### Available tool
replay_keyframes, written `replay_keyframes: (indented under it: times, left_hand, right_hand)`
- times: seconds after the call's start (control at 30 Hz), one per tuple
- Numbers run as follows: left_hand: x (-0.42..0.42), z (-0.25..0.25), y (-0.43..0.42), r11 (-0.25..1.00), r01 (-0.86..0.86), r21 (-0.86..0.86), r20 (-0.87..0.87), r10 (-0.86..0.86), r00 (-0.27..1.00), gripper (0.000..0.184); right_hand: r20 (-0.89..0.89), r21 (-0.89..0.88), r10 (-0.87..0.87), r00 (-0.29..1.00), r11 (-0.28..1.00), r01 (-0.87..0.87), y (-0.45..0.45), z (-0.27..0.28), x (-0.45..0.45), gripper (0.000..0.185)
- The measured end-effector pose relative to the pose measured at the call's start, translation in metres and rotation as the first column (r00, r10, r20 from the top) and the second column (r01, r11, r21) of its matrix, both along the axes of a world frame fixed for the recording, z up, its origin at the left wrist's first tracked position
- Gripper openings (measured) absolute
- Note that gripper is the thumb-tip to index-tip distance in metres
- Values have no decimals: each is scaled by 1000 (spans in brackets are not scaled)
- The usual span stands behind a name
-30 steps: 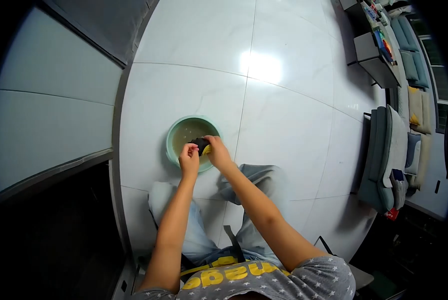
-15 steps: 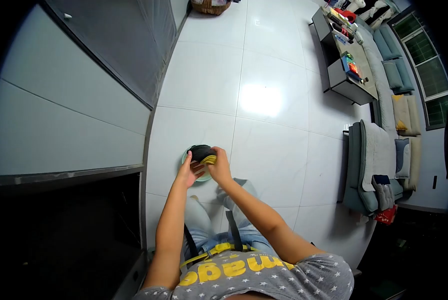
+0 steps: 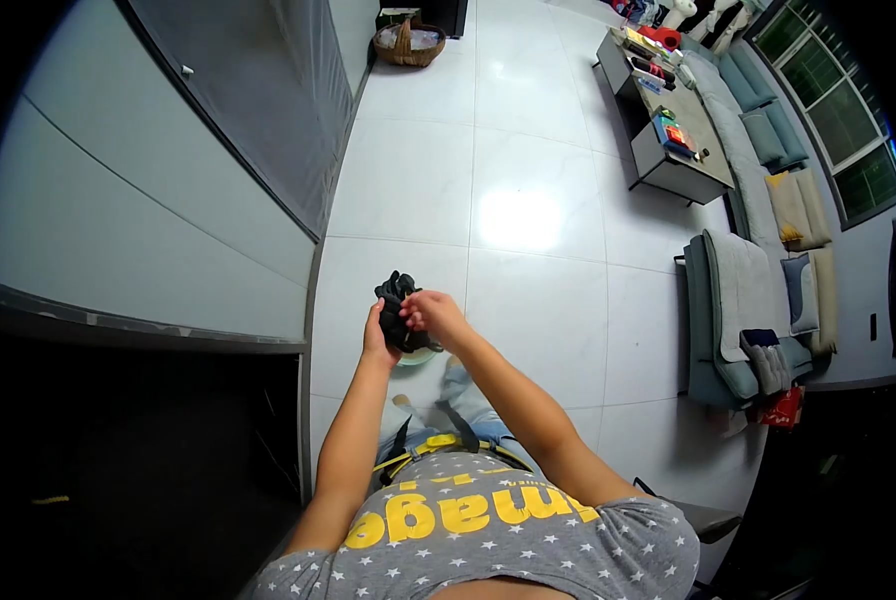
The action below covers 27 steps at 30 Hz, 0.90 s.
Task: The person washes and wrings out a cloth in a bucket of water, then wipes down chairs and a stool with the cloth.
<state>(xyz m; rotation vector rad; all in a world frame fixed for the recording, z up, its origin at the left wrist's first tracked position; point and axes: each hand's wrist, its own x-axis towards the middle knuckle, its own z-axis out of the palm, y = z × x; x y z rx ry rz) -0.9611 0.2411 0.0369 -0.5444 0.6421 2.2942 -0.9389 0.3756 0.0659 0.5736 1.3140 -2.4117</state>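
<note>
Bundle (image 3: 395, 298) now spreads looser over the basin (image 3: 417, 358), seemingly easier to work, left hand (image 3: 377, 340) cupping, right hand (image 3: 438, 314) pinching it.

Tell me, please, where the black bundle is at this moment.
In the head view, the black bundle is slightly left of centre, between the left hand and the right hand, just above the basin's visible rim.

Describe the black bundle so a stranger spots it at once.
Start at the white floor, then find the person's left hand and right hand. Between them is the bundle, largely hiding the pale green basin: it is crumpled and black, unlike basin or floor.
</note>
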Motion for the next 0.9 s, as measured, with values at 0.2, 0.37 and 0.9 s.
replay_keyframes:
  times: [0.2,0.37,0.9]
  left_hand:
    - [-7,3,-20,926,242,290,-80,-228,970,38]
    - [-7,20,-12,986,119,-113,-250,-144,957,26]
    - [-1,40,-23,904,-73,-422,-533,-182,827,29]
  right_hand:
    - [100,-336,108,989,939,-69,-18,5,5,16]
    - [135,-182,17,991,983,7,-15,-10,-1,18]
    - [-280,244,-339,898,880,408,-29,-21,37,45]
